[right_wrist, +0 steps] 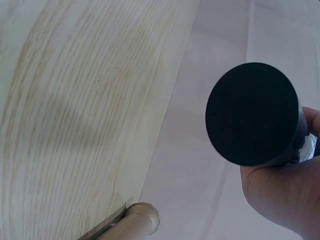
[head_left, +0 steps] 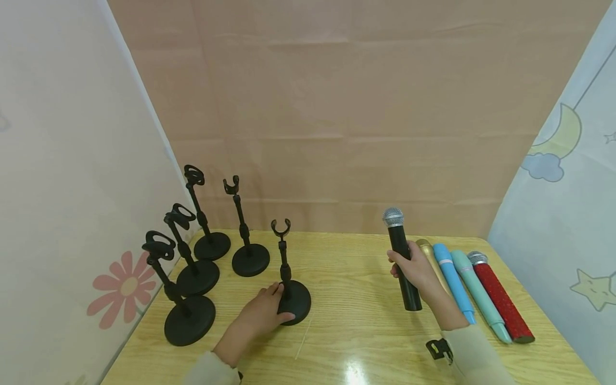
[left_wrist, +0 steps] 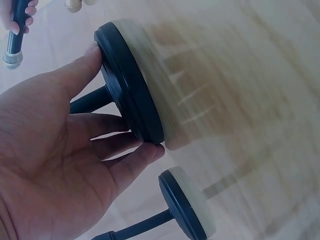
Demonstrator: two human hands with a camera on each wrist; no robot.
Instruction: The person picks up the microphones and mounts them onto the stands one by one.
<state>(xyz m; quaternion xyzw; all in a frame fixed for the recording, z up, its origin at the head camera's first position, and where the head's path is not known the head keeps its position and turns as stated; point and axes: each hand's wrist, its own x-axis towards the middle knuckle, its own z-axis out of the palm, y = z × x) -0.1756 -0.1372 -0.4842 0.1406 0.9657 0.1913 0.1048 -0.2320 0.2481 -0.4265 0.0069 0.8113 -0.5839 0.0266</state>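
Note:
My left hand (head_left: pixel 259 314) grips the round base of a black microphone stand (head_left: pixel 299 300), thumb on one side and fingers around the rim. The stand is upright, its open U-shaped clip at the top holding nothing. In the left wrist view the base (left_wrist: pixel 131 82) sits between thumb and fingers. My right hand (head_left: pixel 421 271) holds a black microphone (head_left: pixel 398 238) with a silver mesh head, raised above the table and tilted slightly left at the top. Its flat dark end (right_wrist: pixel 254 115) faces the right wrist camera.
Several more black stands, including one with a U-shaped clip (head_left: pixel 250 260), stand at the left of the wooden table (head_left: pixel 356 299). On the right lie a gold microphone (head_left: pixel 425 247), a blue one (head_left: pixel 454 283), a mint-green one (head_left: pixel 483 297) and a red glittery one (head_left: pixel 500 299).

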